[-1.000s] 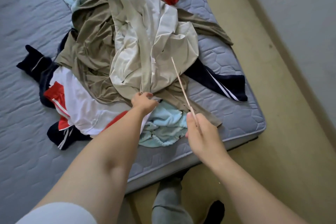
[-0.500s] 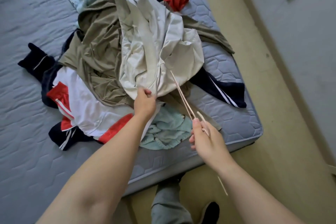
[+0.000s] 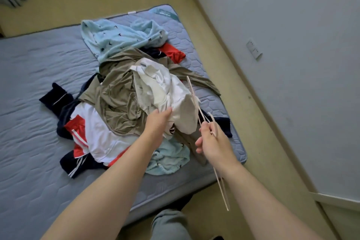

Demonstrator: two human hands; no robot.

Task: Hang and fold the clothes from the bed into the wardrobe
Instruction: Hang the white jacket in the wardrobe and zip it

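Note:
A heap of clothes lies on the grey-blue mattress (image 3: 29, 76). My left hand (image 3: 157, 121) grips the lower edge of a cream-white garment (image 3: 167, 91) and holds it bunched above the heap. My right hand (image 3: 212, 142) pinches a thin pale hanger (image 3: 194, 99) just to the garment's right; one arm of the hanger lies along the cloth, the other runs down past my wrist. Under the white garment lies an olive shirt (image 3: 116, 99). Around it are a white, red and navy sports top (image 3: 97, 136) and a light blue fleece (image 3: 116, 39).
A second light blue piece (image 3: 169, 160) lies near the mattress's front edge, with navy cloth (image 3: 226, 124) at its right corner. Beige floor (image 3: 259, 152) runs between the mattress and the grey wall, which carries a socket (image 3: 254, 49). My leg (image 3: 169, 226) stands at the bed's foot.
My left hand has lifted the white garment up off the heap and gathered it. The hanger in my right hand has come closer against the cloth. The view has tilted upward.

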